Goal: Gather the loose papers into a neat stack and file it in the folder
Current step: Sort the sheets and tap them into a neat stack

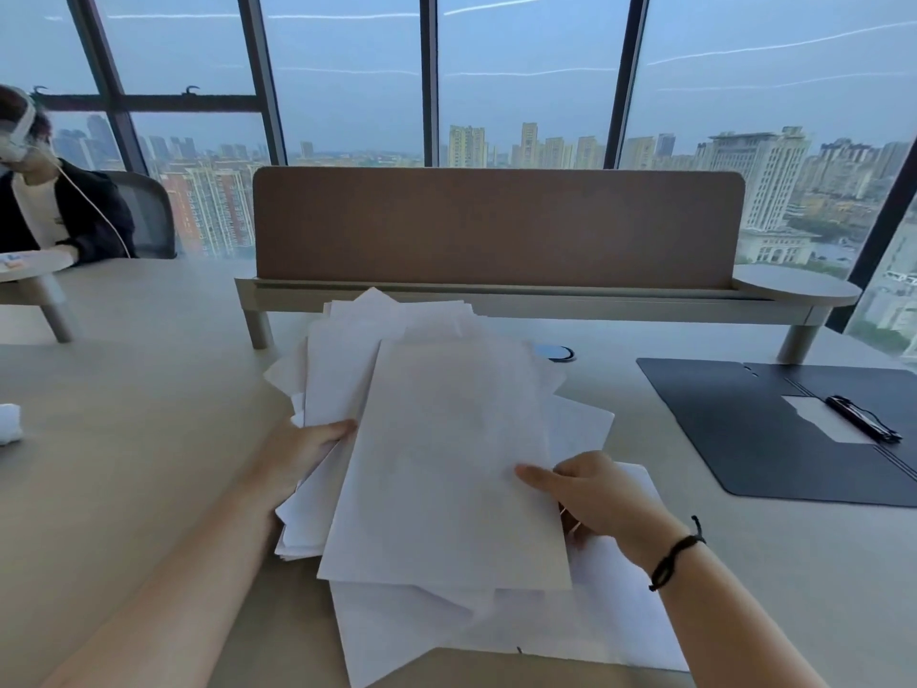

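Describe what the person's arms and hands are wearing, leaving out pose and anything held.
Both forearms are bare, with no sleeves in view. The right hand has a thin black cord bracelet at the wrist, with a short loose end sticking up near its knot. The left hand shows no bracelet, watch or ring, and neither hand wears a glove.

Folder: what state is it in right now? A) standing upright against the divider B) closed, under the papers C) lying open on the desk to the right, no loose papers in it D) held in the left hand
C: the dark folder lies open flat on the desk, right of the papers that both hands hold.
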Available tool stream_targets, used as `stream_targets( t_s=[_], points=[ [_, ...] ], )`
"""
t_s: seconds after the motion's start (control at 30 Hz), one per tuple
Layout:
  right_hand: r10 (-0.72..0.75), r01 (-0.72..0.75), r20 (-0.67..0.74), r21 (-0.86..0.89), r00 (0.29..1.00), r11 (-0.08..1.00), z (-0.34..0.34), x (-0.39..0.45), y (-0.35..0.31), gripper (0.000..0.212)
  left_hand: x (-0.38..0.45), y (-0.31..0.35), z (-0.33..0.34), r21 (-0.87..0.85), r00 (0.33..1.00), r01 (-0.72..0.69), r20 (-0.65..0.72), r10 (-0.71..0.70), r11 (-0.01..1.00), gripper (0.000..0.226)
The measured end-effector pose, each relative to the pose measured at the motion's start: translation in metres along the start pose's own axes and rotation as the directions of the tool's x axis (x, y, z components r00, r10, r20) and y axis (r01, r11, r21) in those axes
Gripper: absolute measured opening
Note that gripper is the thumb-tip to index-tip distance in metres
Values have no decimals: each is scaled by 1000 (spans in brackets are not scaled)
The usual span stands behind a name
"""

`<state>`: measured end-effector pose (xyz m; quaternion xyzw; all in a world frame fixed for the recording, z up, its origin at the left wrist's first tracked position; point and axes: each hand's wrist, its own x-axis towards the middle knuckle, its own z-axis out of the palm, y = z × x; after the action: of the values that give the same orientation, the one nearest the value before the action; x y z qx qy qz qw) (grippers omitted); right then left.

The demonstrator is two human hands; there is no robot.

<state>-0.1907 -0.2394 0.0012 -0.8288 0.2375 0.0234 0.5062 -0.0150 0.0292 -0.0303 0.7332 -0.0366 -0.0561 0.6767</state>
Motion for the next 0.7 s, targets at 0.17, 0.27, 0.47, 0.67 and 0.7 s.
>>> stream_targets(
  t_s=[0.17, 0.27, 0.47, 0.67, 0.7],
  points=[
    [-58, 103, -175, 264, 983, 959, 2, 20, 9, 56, -6, 4, 6, -115, 993, -32, 113, 45, 993, 20],
    [-80, 144, -155, 464, 985, 874, 6, 37, 15, 44, -6, 2, 9, -184, 977, -25, 205, 63, 983, 35],
    [-69, 184, -246, 483, 967, 856, 11, 50, 13, 13, -11, -6, 15, -140, 969, 39, 246, -4, 989, 51],
    [-64, 153, -156, 672, 986, 724, 5, 43, 8, 19, -14, -4, 18, -249, 930, 178, 358, -81, 952, 40],
    [-55, 141, -143, 704, 988, 696, 4, 42, 7, 24, -16, -2, 20, -252, 928, 184, 364, -82, 950, 39]
  ],
)
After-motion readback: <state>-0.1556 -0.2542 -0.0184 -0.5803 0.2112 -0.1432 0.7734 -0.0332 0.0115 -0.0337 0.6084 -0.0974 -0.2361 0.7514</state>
